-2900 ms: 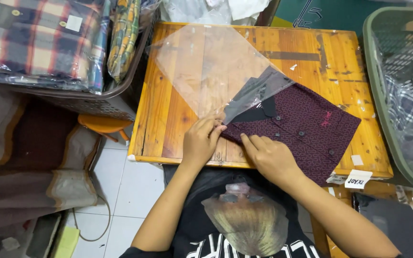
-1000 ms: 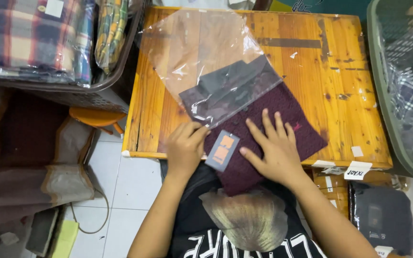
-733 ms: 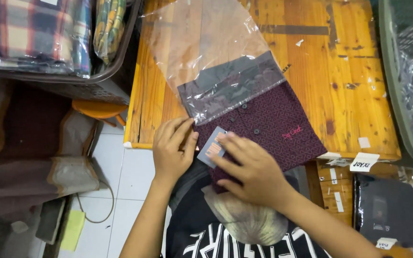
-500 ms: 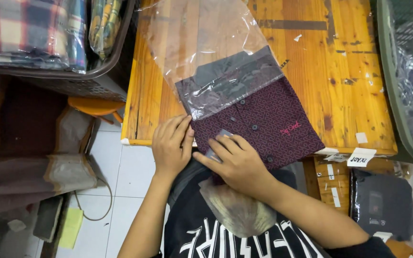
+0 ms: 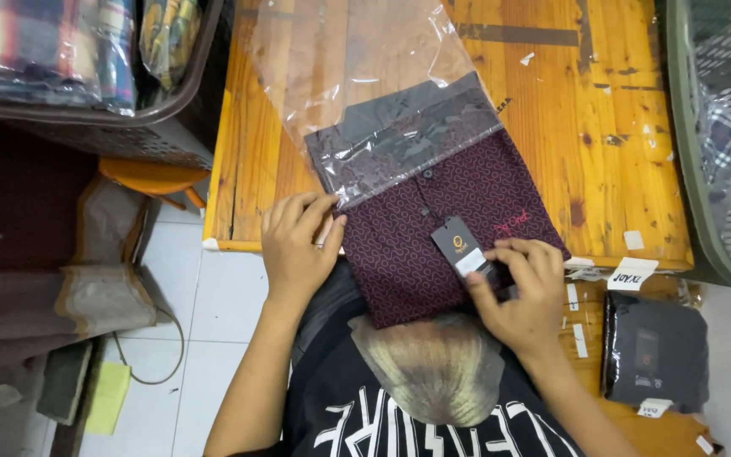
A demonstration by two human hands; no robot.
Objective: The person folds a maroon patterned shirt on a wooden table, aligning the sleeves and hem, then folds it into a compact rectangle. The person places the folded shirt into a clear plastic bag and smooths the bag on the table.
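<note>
A folded dark maroon patterned shirt (image 5: 433, 228) lies on the wooden table (image 5: 602, 127), its collar end tucked inside a clear plastic bag (image 5: 357, 76). The lower half hangs over the table's front edge toward my body. My left hand (image 5: 296, 245) pinches the bag's open edge at the shirt's left side. A dark hang tag (image 5: 458, 247) with a white label rests on the shirt front. My right hand (image 5: 518, 283) holds the tag's lower end with its fingertips at the shirt's lower right corner.
A green plastic basket (image 5: 721, 169) with bagged clothes stands at the right. A dark basket (image 5: 86, 110) of bagged plaid shirts sits at the upper left. A black bagged item (image 5: 653, 351) and small white labels (image 5: 632, 275) lie lower right. Tiled floor is below the table.
The shirt has gone partway into the bag since the oldest frame. My right hand moved from the shirt's middle to the lower right, uncovering the hang tag. My left hand stayed at the bag's edge.
</note>
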